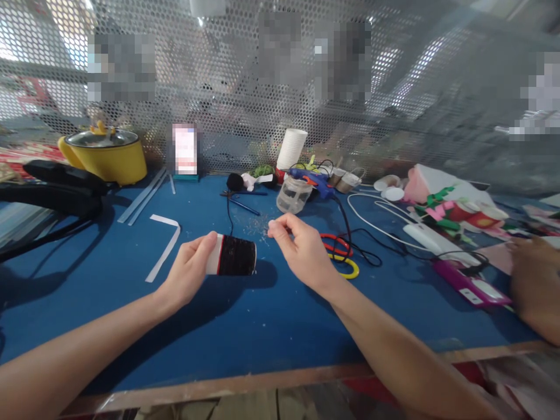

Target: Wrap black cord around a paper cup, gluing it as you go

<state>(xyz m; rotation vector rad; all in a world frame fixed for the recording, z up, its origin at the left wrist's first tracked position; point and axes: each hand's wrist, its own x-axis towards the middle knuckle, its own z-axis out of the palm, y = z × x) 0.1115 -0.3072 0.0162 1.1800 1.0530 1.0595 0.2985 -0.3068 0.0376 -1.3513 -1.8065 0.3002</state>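
My left hand [190,271] is closed around the open end of a paper cup [234,255] held on its side above the blue table [245,315]. Most of the cup is wrapped in black yarn, with a white band and a red line near my fingers. A thin black strand runs from the cup up toward a black yarn ball [235,182]. My right hand [301,248] hovers just right of the cup with thumb and forefinger pinched together; what they hold is too small to make out.
A blue glue gun [317,181], a clear jar [294,194] and a white roll [291,149] stand behind. Scissors with red and yellow handles [343,256] lie right of my hand among cables. Yellow pot [107,153] at back left. Another person's hand [536,286] rests at right.
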